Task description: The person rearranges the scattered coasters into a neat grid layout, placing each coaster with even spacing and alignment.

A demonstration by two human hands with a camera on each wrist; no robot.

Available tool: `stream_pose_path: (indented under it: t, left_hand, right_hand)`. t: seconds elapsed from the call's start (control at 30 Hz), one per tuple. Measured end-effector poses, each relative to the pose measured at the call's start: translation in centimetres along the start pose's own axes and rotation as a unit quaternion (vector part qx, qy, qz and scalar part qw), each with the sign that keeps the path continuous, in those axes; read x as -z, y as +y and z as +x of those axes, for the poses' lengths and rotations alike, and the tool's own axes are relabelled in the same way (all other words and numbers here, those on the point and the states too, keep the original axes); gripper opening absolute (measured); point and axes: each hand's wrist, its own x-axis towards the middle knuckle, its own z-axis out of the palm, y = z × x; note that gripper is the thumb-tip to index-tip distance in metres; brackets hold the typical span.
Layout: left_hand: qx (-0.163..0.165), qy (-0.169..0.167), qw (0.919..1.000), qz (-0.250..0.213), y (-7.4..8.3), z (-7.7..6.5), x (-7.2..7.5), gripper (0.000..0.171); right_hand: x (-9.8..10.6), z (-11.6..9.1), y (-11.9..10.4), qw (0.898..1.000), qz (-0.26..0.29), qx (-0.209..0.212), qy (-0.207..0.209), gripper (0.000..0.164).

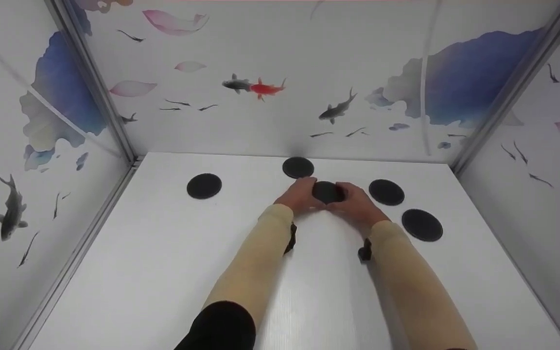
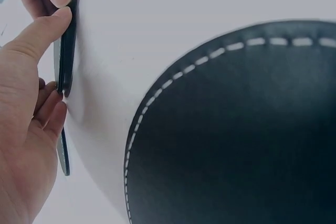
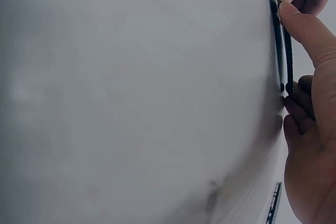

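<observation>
In the head view my left hand [image 1: 299,195] and right hand [image 1: 356,203] grip a round black coaster [image 1: 327,192] from both sides, near the back of the white table. Both wrist views show the coaster edge-on; a second dark layer lies against it, and whether that is another coaster or shadow I cannot tell. My left thumb [image 2: 50,31] bears on its near edge, with the fingertips [image 2: 59,106] farther along. My right thumb [image 3: 304,24] presses the near edge likewise. A large black coaster with white stitching [image 2: 236,129] fills the left wrist view's lower right.
Several other black coasters lie flat: one at the left [image 1: 204,186], one just behind my hands [image 1: 298,167], and two at the right, the farther [image 1: 386,192] and the nearer [image 1: 422,225]. Printed panels with fish surround the table [image 1: 139,272] at the back and sides.
</observation>
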Motion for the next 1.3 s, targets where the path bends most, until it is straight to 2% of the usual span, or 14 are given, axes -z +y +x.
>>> stream_pose_path:
  t: [0.13, 0.3, 0.53, 0.7, 1.1, 1.3]
  left_hand:
    - [-0.001, -0.001, 0.9999, -0.012, -0.2, -0.2, 0.1, 0.08]
    - [-0.01, -0.002, 0.9997, -0.022, -0.2, -0.5, 0.4, 0.092]
    - [-0.006, -0.013, 0.9997, -0.019, 0.0, -0.8, 0.9, 0.104]
    - [-0.006, -0.01, 0.9998, -0.019, 0.3, -1.1, 1.1, 0.102]
    - [-0.03, 0.005, 0.9993, -0.02, 0.2, -2.0, 1.4, 0.097]
    - [-0.037, 0.0, 0.9993, -0.004, 0.3, -2.2, 1.7, 0.095]
  right_hand:
    - [0.1, 0.2, 0.0, 1.0, -0.013, 0.004, -0.007, 0.103]
    - [0.3, 0.1, -0.1, 1.0, -0.025, 0.019, -0.005, 0.104]
    - [0.7, 0.0, -0.4, 0.999, -0.033, -0.003, -0.003, 0.103]
    - [0.8, -0.1, -0.5, 0.999, -0.039, -0.005, -0.004, 0.104]
    - [0.9, -1.0, -0.8, 0.999, -0.05, 0.017, 0.0, 0.103]
    - [1.0, -1.7, -1.3, 0.999, -0.043, 0.033, 0.006, 0.1]
